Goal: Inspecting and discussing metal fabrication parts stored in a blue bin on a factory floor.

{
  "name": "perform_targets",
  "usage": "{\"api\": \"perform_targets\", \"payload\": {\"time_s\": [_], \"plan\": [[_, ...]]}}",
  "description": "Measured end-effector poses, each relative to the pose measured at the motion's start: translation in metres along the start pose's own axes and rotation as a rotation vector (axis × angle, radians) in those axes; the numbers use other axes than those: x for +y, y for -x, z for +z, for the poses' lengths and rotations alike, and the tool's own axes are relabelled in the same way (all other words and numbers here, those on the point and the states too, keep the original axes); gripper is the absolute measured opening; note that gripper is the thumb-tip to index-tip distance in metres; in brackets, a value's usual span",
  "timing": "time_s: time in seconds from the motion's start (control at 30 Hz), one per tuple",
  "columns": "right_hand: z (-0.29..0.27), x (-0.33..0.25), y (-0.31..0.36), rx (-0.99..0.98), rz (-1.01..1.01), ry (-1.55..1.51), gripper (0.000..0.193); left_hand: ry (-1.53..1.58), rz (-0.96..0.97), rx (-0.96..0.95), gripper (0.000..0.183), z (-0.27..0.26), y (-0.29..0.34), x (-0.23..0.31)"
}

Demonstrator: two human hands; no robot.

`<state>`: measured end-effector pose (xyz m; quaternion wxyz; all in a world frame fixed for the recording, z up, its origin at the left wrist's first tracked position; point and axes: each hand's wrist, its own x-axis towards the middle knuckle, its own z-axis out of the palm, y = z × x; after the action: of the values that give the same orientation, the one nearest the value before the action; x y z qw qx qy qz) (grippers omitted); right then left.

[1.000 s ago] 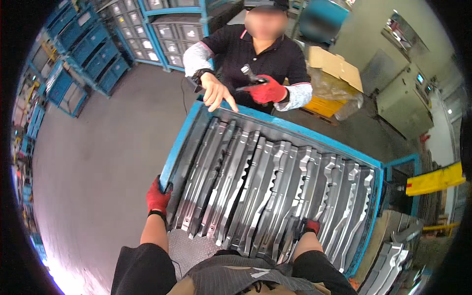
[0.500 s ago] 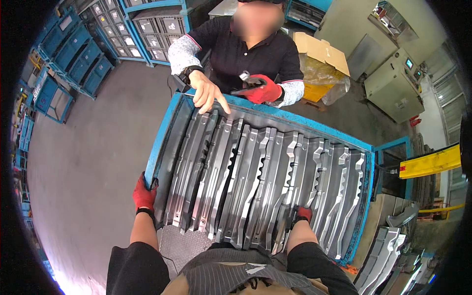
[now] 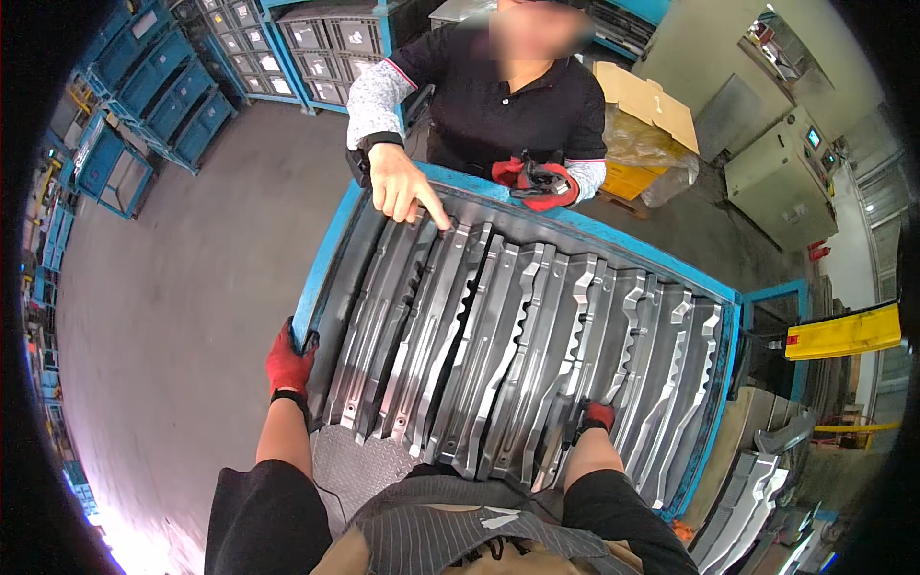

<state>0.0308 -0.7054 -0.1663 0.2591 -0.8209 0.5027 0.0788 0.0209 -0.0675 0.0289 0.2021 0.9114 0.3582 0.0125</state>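
My left hand (image 3: pixel 292 359), in a red and black work glove, is closed around the left rim of a large blue metal crate (image 3: pixel 311 287). Long pressed steel panels (image 3: pixel 470 345) with wavy edges stand side by side inside it. At the crate's near side, my right hand (image 3: pixel 598 416), gloved too, reaches in among the panels; its fingers are hidden there. Across the crate a co-worker's bare hand (image 3: pixel 407 187) points a finger at the far end of a panel. The co-worker's other hand (image 3: pixel 546 187) wears a red glove and holds a dark item, perhaps a glove.
A cardboard box (image 3: pixel 642 105) wrapped in plastic stands behind the co-worker, with a grey-green machine cabinet (image 3: pixel 781 182) to its right. Blue racks (image 3: pixel 158 91) line the far left. A yellow bar (image 3: pixel 843 333) juts in from the right. More metal panels (image 3: pixel 743 508) lie at lower right.
My view has shifted slightly. The co-worker's bare finger now reaches down to a panel end, and the gloved hand has lowered and turned. Both my hands keep their places at the crate.
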Motion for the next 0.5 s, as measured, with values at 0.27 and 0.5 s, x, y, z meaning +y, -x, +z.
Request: {"api": "perform_targets", "payload": {"time_s": [0.27, 0.5], "plan": [[-0.004, -0.002, 0.002, -0.010, -0.046, 0.134, 0.042, 0.021, -0.001, 0.007, 0.068, -0.001, 0.000, 0.001], [-0.009, -0.016, 0.020, -0.023, -0.016, 0.009, 0.041, 0.009, 0.038, 0.009, 0.068, 0.004, -0.001, -0.019]]}}
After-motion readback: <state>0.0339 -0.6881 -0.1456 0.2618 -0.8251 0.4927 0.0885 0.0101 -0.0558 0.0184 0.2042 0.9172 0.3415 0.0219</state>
